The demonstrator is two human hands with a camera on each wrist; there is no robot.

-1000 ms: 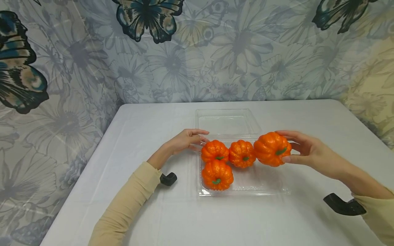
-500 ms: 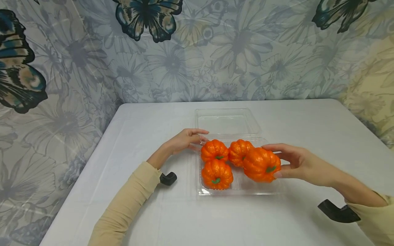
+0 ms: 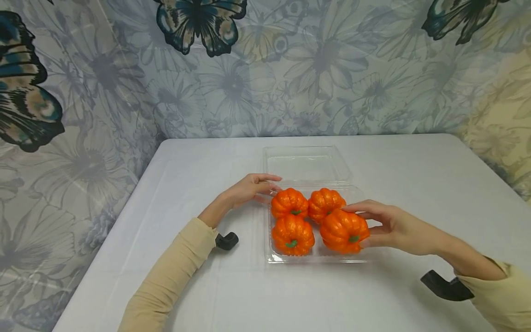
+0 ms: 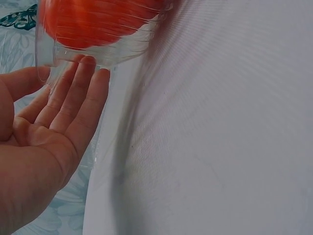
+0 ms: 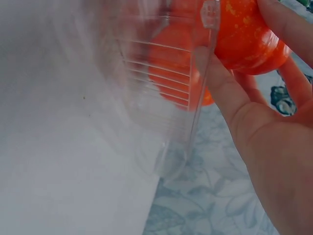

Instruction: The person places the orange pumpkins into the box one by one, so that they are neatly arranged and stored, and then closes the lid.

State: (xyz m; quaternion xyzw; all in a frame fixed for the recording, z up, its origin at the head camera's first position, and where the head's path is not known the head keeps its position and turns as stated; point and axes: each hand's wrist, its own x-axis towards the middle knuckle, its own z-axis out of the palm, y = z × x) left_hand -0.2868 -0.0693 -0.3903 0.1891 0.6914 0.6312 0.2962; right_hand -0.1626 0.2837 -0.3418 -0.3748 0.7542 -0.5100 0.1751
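Observation:
My right hand [image 3: 400, 230] holds a shiny orange toy pumpkin [image 3: 343, 231] with a green stem, thumb on the near side and fingers on the far side. This pumpkin is at the front right of a clear plastic clamshell container [image 3: 327, 259]. I cannot tell whether it touches the container's floor. Inside sit a back left pumpkin [image 3: 289, 203], a back right pumpkin [image 3: 325, 203] and a front left pumpkin [image 3: 292, 236]. At the container's left edge, my left hand [image 4: 54, 132] touches the rim and side wall with mostly straight fingers.
The container's lid [image 3: 307, 163] lies folded back on the white-covered table [image 3: 199, 161]. Behind the table hangs a floral cloth [image 3: 265, 92] with butterflies. A black curved piece [image 3: 447, 286] projects from the right sleeve, and another black piece [image 3: 227, 241] from the left.
My right hand has brought its pumpkin leftward and nearer to me, from the container's back right to its front right. The left hand and the other pumpkins stay nearly the same.

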